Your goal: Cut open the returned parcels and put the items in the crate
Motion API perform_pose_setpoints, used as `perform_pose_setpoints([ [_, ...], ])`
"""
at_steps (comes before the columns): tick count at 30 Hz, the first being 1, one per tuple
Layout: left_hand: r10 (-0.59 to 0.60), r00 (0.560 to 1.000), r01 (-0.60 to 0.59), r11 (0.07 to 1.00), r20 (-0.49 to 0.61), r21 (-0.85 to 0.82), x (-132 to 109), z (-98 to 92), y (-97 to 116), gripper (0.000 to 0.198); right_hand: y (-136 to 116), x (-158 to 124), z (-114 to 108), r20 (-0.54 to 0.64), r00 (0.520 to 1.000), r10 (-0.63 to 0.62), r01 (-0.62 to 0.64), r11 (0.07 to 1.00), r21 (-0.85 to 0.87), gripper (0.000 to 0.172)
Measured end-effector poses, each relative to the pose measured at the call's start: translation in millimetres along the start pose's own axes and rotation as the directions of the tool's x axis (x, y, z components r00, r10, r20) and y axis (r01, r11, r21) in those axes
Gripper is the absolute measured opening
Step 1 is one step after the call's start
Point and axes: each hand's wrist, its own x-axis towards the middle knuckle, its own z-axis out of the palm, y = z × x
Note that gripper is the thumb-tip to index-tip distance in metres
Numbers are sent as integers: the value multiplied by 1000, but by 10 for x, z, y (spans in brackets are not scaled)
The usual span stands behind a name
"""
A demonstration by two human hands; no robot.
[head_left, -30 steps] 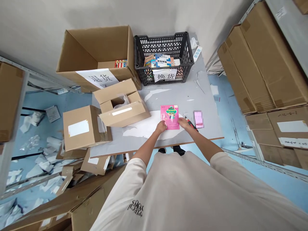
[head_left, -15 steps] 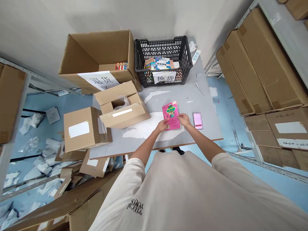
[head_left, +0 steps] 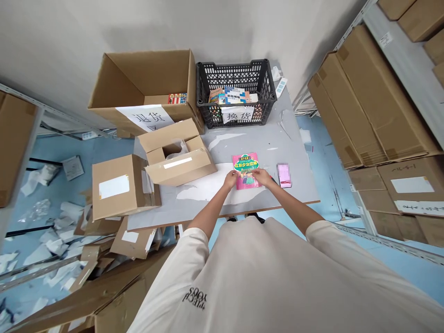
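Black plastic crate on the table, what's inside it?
The black plastic crate holds several books, one with a blue-and-white cover. Whatever lies beneath is largely hidden by them, the front wall and paper sign.

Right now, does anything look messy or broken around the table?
Yes. Crumpled white scraps litter the blue floor on the left, like spilled rubbish. Ragged white patches break up the grey tabletop, as if it's torn. The pink book shows no obvious damage.

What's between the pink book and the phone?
In the head view, the right hand, holding the book, plus a mostly hidden dark object near the phone.
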Motion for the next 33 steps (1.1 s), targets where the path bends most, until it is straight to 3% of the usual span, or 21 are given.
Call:
perform_pose_setpoints([
  [5,-54,998,56,995,-22,86,0,-3,-244,34,236,72,-145,-26,995,100,-102,990,-102,24],
  [10,-91,996,92,987,-14,133,3,91,-413,42,408,37,-83,7,984,176,-175,981,-86,34],
  [14,-105,994,108,983,-28,146,16,132,-474,45,480,-2,-35,3,986,169,-169,984,-50,41],
  [20,-76,997,77,990,-13,115,-102,195,-493,41,478,0,-122,9,985,174,-173,984,-33,35],
  [26,16,1000,-15,999,21,-30,-239,230,-289,48,354,-16,-175,-29,985,169,-168,985,27,44],
  [30,133,991,-124,972,32,-201,-268,62,-10,48,142,-36,-255,-124,985,118,-105,989,101,44],
  [33,211,978,-200,934,3,-297,-303,-134,210,48,-61,-76,-372,-124,991,56,-40,991,130,36],
])
